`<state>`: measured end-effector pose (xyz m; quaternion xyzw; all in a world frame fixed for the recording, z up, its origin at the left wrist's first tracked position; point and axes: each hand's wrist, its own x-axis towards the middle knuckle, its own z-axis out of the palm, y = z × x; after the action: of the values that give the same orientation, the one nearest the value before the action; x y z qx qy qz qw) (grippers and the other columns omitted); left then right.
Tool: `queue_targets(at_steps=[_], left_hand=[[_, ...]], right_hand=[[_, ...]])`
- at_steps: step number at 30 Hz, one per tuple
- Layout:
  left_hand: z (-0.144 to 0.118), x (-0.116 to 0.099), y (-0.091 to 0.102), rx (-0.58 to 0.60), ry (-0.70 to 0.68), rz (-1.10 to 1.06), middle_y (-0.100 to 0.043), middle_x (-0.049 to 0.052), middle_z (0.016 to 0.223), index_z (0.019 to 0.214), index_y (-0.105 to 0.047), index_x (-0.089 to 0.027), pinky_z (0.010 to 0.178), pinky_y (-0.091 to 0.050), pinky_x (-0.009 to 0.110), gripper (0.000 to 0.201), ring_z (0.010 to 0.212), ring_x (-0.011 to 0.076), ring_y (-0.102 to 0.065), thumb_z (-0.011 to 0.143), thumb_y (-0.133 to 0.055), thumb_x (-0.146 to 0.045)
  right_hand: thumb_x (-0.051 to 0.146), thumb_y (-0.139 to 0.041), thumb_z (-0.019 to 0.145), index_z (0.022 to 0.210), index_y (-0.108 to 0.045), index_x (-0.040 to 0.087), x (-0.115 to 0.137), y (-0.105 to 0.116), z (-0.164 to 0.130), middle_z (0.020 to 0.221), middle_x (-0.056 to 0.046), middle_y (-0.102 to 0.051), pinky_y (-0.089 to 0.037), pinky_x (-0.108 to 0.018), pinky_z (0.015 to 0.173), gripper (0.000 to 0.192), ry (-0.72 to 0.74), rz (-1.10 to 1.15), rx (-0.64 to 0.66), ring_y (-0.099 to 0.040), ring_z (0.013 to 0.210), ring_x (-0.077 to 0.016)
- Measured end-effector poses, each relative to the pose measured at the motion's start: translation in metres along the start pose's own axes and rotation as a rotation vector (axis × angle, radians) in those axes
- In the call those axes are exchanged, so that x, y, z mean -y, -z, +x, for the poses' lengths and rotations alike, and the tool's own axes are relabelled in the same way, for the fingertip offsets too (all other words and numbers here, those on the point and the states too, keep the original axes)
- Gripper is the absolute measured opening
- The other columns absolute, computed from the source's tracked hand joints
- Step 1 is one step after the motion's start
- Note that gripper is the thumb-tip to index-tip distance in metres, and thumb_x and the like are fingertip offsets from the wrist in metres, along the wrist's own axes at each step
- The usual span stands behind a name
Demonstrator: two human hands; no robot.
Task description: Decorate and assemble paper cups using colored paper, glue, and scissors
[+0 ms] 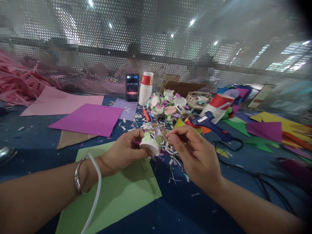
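Note:
My left hand (128, 146) is closed around a small white paper cup piece (149, 146), tilted on its side, with light green paper bits stuck on it. Something purple shows beside the left fingers. Just right of that piece, my right hand (195, 149) has its thumb and index finger pinched together; whatever may be between the tips is too small to make out. A light green foam or paper sheet (117, 195) lies under my left wrist. Beyond the hands is a heap of similar decorated cup pieces (168, 105) among paper scraps (174, 151).
A blue hot glue gun (214, 125) rests against tilted red and white cups (220, 104), its black cord (255, 175) running right. A cup stack (146, 89) and a phone (132, 87) stand behind. Purple (90, 120) and pink sheets (63, 100) lie left, with perforated metal (102, 58) at the back.

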<state>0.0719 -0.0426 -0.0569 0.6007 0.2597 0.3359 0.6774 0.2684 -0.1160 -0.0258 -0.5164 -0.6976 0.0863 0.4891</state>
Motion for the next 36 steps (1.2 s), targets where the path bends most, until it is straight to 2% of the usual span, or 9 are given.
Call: queue_targets(at_steps=[6,11,14,17,20,23,27,32,36], left_hand=[[0.0,-0.002,-0.002,-0.04,-0.011,-0.101,-0.065,0.0,0.081,0.085,-0.062,-0.017,0.076,-0.045,0.029,0.025,0.075,0.0128,-0.059,0.07,-0.082,-0.019],[0.0,-0.005,-0.002,-0.114,0.086,-0.159,-0.067,0.001,0.083,0.085,-0.061,-0.016,0.076,-0.045,0.029,0.028,0.078,0.0144,-0.062,0.07,-0.085,-0.019],[0.001,-0.007,-0.003,-0.161,0.095,-0.238,-0.067,0.0,0.085,0.087,-0.061,-0.017,0.078,-0.046,0.029,0.034,0.077,0.0134,-0.063,0.067,-0.088,-0.018],[0.001,-0.008,-0.004,-0.169,0.097,-0.29,-0.068,0.0,0.088,0.088,-0.06,-0.017,0.078,-0.048,0.03,0.036,0.077,0.0128,-0.062,0.066,-0.089,-0.016],[0.001,-0.01,-0.005,-0.168,0.089,-0.301,-0.068,0.001,0.089,0.085,-0.061,-0.016,0.077,-0.05,0.03,0.033,0.079,0.0135,-0.062,0.067,-0.089,-0.016],[0.0,-0.01,-0.005,-0.175,0.102,-0.317,-0.068,0.001,0.088,0.082,-0.06,-0.016,0.077,-0.05,0.03,0.032,0.079,0.0134,-0.062,0.067,-0.088,-0.016],[-0.002,-0.007,-0.006,-0.144,0.102,-0.333,-0.069,-0.001,0.084,0.083,-0.059,-0.017,0.079,-0.048,0.027,0.034,0.08,0.0117,-0.062,0.066,-0.089,-0.016],[-0.004,-0.007,-0.009,-0.136,0.097,-0.362,-0.068,-0.001,0.084,0.083,-0.058,-0.017,0.081,-0.047,0.027,0.034,0.081,0.0119,-0.062,0.067,-0.089,-0.016],[-0.005,-0.011,-0.009,-0.095,0.11,-0.305,-0.066,-0.001,0.08,0.085,-0.06,-0.016,0.071,-0.045,0.024,0.035,0.073,0.0101,-0.059,0.067,-0.09,-0.018]], right_hand=[[0.034,-0.054,0.102,0.089,-0.062,0.021,-0.006,0.0,0.003,0.076,0.001,-0.058,-0.043,-0.026,0.06,0.021,-0.063,0.039,0.044,-0.053,0.066,-0.0116],[0.041,-0.051,0.103,0.082,-0.058,0.021,-0.007,0.001,0.003,0.065,0.004,-0.048,-0.037,-0.025,0.052,0.03,-0.12,0.047,0.092,-0.043,0.056,-0.0104],[0.042,-0.052,0.102,0.08,-0.057,0.021,-0.008,0.0,0.004,0.063,0.004,-0.048,-0.038,-0.025,0.051,0.031,-0.154,0.079,0.082,-0.045,0.056,-0.0104],[0.041,-0.054,0.102,0.086,-0.06,0.02,-0.009,-0.003,0.004,0.065,0.003,-0.053,-0.044,-0.024,0.054,0.027,-0.187,0.176,0.017,-0.051,0.058,-0.0106],[0.042,-0.056,0.1,0.105,-0.062,0.019,-0.011,-0.005,0.005,0.075,0.001,-0.061,-0.049,-0.025,0.058,0.024,-0.232,0.243,-0.027,-0.057,0.062,-0.0115],[0.043,-0.063,0.096,0.111,-0.062,0.019,-0.011,-0.006,0.004,0.083,-0.002,-0.065,-0.051,-0.026,0.062,0.028,-0.253,0.234,0.065,-0.061,0.069,-0.0133],[0.041,-0.065,0.095,0.1,-0.065,0.02,-0.009,-0.007,0.003,0.085,-0.002,-0.067,-0.051,-0.027,0.065,0.022,-0.205,0.213,0.277,-0.062,0.075,-0.0149],[0.038,-0.066,0.095,0.101,-0.066,0.021,-0.006,-0.007,0.004,0.088,-0.001,-0.067,-0.051,-0.026,0.066,0.018,-0.139,0.198,0.285,-0.061,0.074,-0.0133],[0.037,-0.066,0.095,0.101,-0.066,0.021,-0.005,-0.004,0.005,0.09,-0.002,-0.068,-0.05,-0.026,0.068,0.018,-0.105,0.154,0.278,-0.062,0.076,-0.0134]])
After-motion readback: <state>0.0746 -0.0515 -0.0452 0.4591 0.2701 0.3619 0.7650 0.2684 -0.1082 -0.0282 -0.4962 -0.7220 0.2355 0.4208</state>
